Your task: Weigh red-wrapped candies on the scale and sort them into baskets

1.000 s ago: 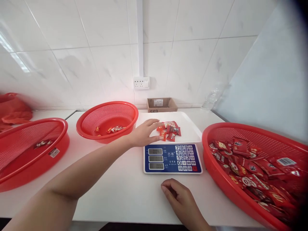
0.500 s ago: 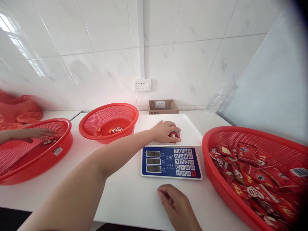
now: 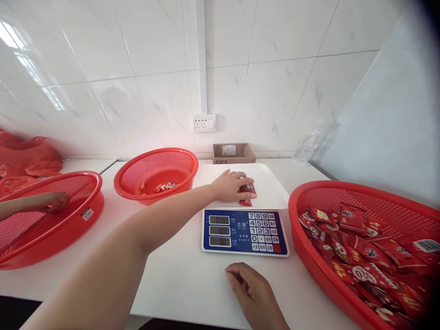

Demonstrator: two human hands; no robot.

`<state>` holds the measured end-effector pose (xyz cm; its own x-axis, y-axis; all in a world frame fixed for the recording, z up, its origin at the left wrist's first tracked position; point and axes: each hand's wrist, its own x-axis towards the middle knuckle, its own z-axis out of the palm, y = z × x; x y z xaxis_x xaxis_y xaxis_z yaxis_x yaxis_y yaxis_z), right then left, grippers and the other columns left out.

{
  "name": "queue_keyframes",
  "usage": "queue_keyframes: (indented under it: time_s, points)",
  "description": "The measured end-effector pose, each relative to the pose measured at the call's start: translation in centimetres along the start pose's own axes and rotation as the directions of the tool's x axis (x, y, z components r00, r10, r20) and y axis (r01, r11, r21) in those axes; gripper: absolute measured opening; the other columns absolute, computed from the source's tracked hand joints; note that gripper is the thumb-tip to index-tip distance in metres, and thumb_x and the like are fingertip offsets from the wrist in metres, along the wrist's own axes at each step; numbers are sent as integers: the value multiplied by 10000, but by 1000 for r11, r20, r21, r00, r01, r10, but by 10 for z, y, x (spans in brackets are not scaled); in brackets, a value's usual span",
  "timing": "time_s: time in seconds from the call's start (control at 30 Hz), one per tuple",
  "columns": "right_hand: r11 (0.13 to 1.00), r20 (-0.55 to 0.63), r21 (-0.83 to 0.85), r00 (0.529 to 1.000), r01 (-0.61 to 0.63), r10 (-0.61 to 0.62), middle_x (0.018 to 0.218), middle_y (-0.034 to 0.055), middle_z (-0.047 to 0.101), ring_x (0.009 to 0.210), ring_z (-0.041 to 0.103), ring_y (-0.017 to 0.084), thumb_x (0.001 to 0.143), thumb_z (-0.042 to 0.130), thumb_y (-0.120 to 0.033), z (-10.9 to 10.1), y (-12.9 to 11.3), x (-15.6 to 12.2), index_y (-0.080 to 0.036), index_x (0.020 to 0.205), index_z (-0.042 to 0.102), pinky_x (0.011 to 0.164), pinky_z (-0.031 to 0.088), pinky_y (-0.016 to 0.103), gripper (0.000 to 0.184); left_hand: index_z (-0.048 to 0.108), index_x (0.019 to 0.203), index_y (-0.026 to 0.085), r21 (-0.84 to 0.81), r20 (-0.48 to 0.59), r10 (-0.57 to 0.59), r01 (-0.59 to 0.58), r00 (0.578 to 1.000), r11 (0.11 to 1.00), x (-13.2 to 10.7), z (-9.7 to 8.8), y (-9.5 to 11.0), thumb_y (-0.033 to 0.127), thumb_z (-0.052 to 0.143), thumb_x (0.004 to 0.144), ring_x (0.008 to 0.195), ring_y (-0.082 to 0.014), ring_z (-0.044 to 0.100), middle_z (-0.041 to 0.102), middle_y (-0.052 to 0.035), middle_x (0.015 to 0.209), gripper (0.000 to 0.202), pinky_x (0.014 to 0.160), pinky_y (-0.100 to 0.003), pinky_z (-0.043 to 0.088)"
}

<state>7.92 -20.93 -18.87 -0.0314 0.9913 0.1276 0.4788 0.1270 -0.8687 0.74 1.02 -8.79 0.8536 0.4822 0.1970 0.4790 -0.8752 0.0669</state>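
Observation:
My left hand (image 3: 229,185) reaches over the white weighing pan (image 3: 270,183) of a digital scale. Its fingers are closed around small red candy packets (image 3: 246,189), partly hidden under them. Below the pan, the blue panel (image 3: 244,231) of the scale shows three displays and a keypad; the top display (image 3: 219,220) seems to read 0.160. My right hand (image 3: 253,293) rests on the white table in front of the scale, fingers loosely curled, with nothing seen in them. To its right stands a large red basket (image 3: 298,229) full of red-wrapped candy packets (image 3: 366,250).
A red basket (image 3: 124,192) with a few packets stands behind my left forearm. Another person's hand (image 3: 57,200) dips into a red basket (image 3: 82,233) at the far left. A cardboard box (image 3: 233,160), a clear plastic bottle (image 3: 307,146) and red bags (image 3: 29,153) lie along the wall.
My left hand has shifted slightly left, still around the packets on the pan. The top display's reading has risen. The other person's hand has drawn back left and curled. My right hand stays put.

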Motion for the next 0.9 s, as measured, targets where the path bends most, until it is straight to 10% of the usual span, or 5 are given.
queue_keyframes:
  time_s: [0.43,0.9]
  points:
    - [1000,53,-5,999,-3,3,740,10,634,650,565,142,867,432,-345,-3,-2,1,-219,796,592,594,457,231,216,363,1306,228,95,-146,-386,401,911,911,-97,-51,-71,502,279,887,1261,-235,321,390,-69,1367,507,1008,-401,290]
    - [999,48,-34,999,-1,2,751,4,641,671,584,143,864,440,-343,-2,-2,0,-218,798,597,606,460,219,211,367,1295,142,233,-185,-854,866,486,443,-220,-76,-170,563,484,726,1293,-385,211,367,-203,1360,717,973,-620,168]
